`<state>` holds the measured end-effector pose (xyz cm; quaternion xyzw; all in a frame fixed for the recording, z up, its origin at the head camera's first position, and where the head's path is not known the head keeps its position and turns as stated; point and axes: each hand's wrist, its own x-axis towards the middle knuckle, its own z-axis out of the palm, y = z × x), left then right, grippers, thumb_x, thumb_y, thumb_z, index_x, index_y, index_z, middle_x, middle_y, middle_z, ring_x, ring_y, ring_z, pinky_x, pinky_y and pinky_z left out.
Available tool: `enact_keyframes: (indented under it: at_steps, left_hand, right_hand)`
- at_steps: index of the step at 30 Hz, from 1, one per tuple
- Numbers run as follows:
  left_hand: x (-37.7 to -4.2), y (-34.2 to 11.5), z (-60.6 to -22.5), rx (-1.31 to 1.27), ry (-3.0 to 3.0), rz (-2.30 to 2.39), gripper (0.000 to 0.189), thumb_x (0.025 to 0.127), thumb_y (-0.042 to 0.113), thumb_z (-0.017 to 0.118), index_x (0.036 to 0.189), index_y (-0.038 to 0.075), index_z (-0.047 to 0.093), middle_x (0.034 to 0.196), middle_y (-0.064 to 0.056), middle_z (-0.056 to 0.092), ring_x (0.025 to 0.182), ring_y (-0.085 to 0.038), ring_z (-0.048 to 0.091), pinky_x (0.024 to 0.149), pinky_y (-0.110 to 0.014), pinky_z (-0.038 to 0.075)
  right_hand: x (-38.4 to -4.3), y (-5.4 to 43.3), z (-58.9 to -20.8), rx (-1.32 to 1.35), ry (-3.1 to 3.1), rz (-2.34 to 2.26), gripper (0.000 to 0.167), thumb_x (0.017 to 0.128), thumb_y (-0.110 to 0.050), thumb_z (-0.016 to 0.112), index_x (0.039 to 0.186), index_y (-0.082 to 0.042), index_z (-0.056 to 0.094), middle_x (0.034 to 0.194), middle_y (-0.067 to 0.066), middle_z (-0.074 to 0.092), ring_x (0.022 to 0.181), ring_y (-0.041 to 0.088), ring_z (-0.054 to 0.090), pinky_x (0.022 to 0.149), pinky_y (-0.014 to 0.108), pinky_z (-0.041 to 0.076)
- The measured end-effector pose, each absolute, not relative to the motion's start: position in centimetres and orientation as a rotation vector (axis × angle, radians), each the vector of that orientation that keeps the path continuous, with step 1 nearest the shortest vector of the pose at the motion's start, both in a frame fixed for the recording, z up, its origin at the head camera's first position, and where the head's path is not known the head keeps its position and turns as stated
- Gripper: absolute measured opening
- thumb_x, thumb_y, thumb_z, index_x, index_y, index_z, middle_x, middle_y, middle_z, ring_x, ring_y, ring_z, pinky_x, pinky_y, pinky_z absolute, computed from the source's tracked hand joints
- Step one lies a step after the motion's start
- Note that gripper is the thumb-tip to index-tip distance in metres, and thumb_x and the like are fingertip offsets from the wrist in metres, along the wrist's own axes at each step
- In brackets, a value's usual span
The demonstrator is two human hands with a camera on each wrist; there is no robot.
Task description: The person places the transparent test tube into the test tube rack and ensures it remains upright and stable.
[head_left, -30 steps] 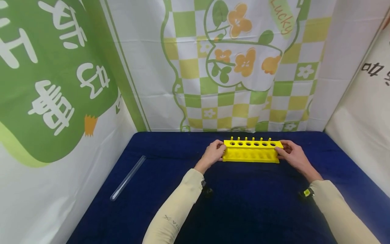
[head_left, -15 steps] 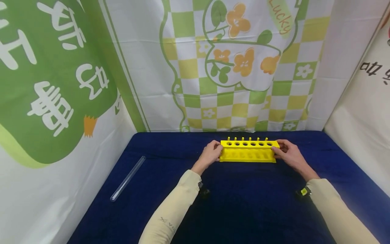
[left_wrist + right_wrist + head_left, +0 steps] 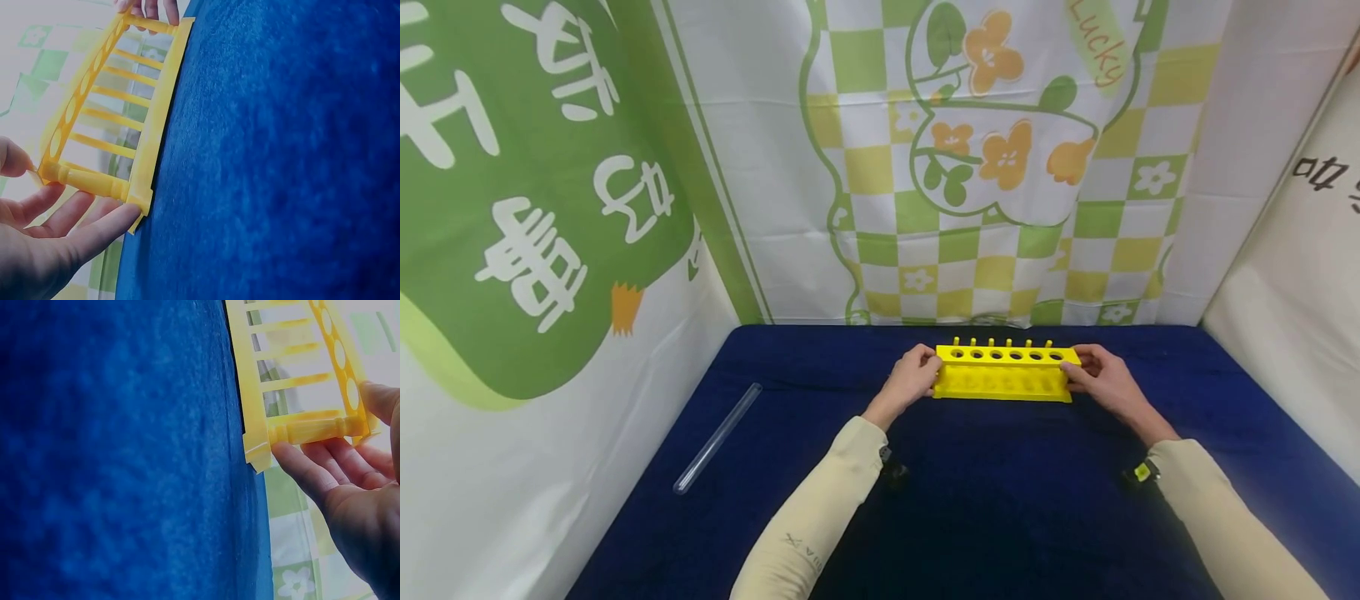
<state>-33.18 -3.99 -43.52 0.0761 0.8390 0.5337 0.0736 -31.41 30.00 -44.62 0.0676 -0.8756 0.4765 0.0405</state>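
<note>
A yellow test tube rack stands upright toward the back of the blue-covered table. Its top bar has a row of round holes, and several short pegs stick up behind it. At the rack's left end, my left hand grips the end post, thumb at the top bar and fingers along the post in the left wrist view. My right hand holds the opposite end the same way; its fingertips lie against the right post. The rack's base is close on the cloth. No tube shows in the holes.
A clear glass test tube lies slantwise on the blue cloth at the left. Printed curtains hang behind the table and along its left and right sides.
Both hands have shifted the rack a little to the left, keeping their hold on its ends. The glass test tube lies where it was.
</note>
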Motion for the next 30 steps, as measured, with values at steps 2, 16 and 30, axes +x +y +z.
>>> enact_keyframes:
  at_steps: [2,16,30]
  left_hand:
    - [-33.2,-4.3,-43.5,0.237,2.507,1.611,0.031,0.099,0.032,0.046,0.123,0.015,0.056,0.115,-0.009,0.06,0.099,-0.027,0.064,0.08,-0.04,0.06]
    - [-33.2,-5.5,-43.6,0.24,2.512,1.613,0.032,0.099,0.032,0.046,0.123,0.013,0.056,0.115,-0.011,0.061,0.101,-0.029,0.064,0.08,-0.039,0.06]
    - [-33.2,-6.6,-43.7,0.244,2.505,1.624,0.034,0.099,0.031,0.045,0.125,0.012,0.055,0.114,-0.011,0.062,0.101,-0.029,0.064,0.082,-0.041,0.06]
  right_hand:
    - [-31.5,29.8,-44.7,0.205,-2.687,1.454,0.069,0.097,-0.042,0.058,0.143,0.006,0.037,0.124,0.029,0.055,0.107,0.039,0.063,0.08,0.04,0.06]
    - [-31.6,28.7,-44.2,0.219,-2.709,1.45,0.071,0.096,-0.044,0.059,0.142,0.005,0.038,0.125,0.029,0.054,0.109,0.04,0.062,0.081,0.04,0.06]
    - [-31.6,27.7,-44.3,0.225,-2.694,1.469,0.071,0.096,-0.045,0.059,0.142,0.006,0.038,0.124,0.03,0.055,0.108,0.039,0.061,0.079,0.038,0.06]
